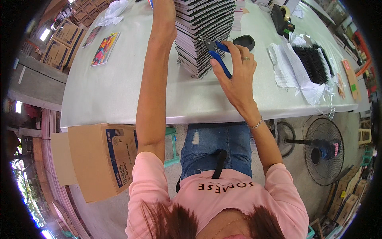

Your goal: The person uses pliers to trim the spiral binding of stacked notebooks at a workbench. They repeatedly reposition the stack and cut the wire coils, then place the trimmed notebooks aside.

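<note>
In my right hand (242, 73) is a pair of blue-handled cutting pliers (221, 63), the handles spread apart. The pliers' jaws touch or nearly touch the side of a tall stack of spiral-bound notebooks (190, 49), by the black wire coils. My left arm reaches up along the stack's left side. Only part of my left hand (164, 18) shows at the upper edge, its fingers out of sight. A black rounded object (244, 41) lies just beyond my right hand.
The pale-covered table (111, 91) also carries a colourful booklet (105, 48), a black tape dispenser (280, 20) and a bundle of black coils (312, 63) on white wrapping. Below stand a cardboard box (93, 163) at left and a fan (325, 151) at right.
</note>
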Available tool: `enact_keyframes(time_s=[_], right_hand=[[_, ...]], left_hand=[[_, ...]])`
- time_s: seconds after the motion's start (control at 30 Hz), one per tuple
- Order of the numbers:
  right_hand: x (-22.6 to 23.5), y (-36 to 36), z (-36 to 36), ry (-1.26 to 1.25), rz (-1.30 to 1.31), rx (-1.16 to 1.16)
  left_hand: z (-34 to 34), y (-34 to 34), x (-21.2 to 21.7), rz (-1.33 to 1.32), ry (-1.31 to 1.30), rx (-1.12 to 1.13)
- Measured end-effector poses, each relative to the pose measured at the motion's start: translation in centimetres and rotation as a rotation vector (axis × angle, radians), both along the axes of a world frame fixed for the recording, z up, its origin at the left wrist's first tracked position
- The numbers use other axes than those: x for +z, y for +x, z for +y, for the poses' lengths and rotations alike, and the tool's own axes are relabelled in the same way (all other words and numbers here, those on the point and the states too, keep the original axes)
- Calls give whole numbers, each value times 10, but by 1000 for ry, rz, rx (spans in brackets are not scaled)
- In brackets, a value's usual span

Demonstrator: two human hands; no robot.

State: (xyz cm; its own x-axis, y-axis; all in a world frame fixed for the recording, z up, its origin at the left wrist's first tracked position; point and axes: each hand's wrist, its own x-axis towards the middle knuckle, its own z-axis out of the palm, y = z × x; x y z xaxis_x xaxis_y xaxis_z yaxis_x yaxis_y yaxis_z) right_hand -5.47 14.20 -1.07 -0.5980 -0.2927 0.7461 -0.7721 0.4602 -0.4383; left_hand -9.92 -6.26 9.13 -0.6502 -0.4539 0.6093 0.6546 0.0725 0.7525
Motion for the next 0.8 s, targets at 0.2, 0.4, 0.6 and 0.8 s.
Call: enact_keyframes(time_s=[0.2, 0.4, 0.6, 0.8], right_hand=[[-2, -6, -5, 21, 107, -26], [9, -19, 6, -257, -1082, 713], [-10, 1, -4, -98, -204, 114], [-19, 5, -13, -34, 40, -52]], left_hand=[[-1, -1, -1, -20, 4, 29], [-27, -1, -6, 34, 243, -432], [-7, -5, -3, 20, -4, -9], [-17, 12, 10, -48, 482, -705]])
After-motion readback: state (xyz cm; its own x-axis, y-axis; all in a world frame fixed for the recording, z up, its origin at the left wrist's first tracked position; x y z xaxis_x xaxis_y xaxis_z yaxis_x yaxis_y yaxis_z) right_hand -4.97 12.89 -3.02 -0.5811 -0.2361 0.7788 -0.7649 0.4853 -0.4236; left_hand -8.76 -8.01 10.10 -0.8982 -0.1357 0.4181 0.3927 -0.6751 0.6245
